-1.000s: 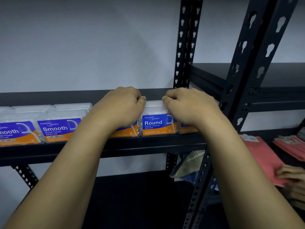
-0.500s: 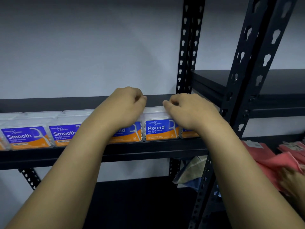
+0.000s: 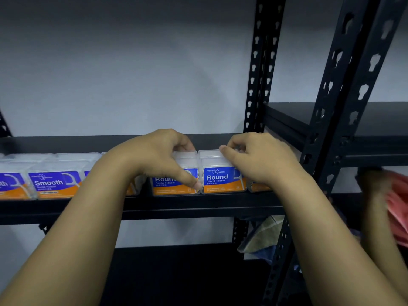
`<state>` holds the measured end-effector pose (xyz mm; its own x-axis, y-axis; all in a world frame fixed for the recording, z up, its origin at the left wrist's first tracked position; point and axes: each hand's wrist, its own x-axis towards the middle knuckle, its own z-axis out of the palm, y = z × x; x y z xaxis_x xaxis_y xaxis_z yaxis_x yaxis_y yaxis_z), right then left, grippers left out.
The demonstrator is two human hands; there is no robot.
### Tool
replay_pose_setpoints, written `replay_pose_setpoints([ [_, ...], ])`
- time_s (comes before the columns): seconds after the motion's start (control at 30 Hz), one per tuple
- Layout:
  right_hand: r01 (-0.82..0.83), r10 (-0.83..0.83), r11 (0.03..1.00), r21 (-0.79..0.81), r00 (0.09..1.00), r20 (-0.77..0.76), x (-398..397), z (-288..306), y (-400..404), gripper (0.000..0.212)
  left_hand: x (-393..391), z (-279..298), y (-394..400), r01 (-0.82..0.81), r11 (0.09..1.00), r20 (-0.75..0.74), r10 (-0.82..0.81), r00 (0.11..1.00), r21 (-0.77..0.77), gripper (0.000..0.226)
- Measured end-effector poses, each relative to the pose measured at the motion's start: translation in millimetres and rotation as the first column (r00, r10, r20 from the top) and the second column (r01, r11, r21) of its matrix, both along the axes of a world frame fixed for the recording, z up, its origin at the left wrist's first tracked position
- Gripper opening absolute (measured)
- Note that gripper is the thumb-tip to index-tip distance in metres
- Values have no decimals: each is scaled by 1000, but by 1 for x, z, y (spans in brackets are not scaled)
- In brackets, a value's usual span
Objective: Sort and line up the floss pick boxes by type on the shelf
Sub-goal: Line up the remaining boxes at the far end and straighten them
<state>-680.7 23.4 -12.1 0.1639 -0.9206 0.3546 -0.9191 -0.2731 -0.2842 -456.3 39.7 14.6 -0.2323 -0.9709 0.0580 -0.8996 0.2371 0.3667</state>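
Clear floss pick boxes with blue and orange labels stand in a row along the front of a black shelf [image 3: 198, 205]. "Smooth" boxes [image 3: 56, 183] fill the left part and "Round" boxes sit to the right. My left hand [image 3: 154, 157] grips a Round box [image 3: 174, 184], thumb on its front label and fingers over its top. My right hand [image 3: 262, 160] rests on the neighbouring Round box [image 3: 223, 178], fingers curled over its top and right side. One more box [image 3: 257, 187] peeks out behind my right wrist.
A black perforated upright [image 3: 260, 69] stands behind the boxes, and another upright [image 3: 344, 107] rises close on the right. A second black shelf [image 3: 357, 120] lies further right. Another person's hand [image 3: 373, 191] holds red cloth [image 3: 397, 208] at the right edge. Folded fabric [image 3: 262, 237] lies below.
My left thumb has come down onto the front of the left Round box, and that hand has shifted slightly left. The other person's hand with the red cloth has risen at the right edge.
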Motion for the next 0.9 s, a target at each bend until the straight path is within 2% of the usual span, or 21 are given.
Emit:
replay_pose_setpoints([
  [0.23,34,-34,999,-27,999,9,2,-1,0,39,-3,2,-4,22,999,11,-22,1000,31,75],
  [0.4,75,-74,995,-62,997,19,7,-2,-1,42,-14,-1,-7,46,999,-26,-46,999,-7,69],
  [0.57,81,-68,993,-86,987,148,-2,3,3,44,-15,0,-10,67,998,-18,-67,998,7,67],
  [0.73,99,-93,993,-66,992,89,-4,2,3,55,-14,1,-12,78,997,-8,-78,997,20,67],
  [0.9,164,-156,981,-100,984,86,1,-1,2,54,-14,0,-11,85,996,-14,-85,996,22,67],
])
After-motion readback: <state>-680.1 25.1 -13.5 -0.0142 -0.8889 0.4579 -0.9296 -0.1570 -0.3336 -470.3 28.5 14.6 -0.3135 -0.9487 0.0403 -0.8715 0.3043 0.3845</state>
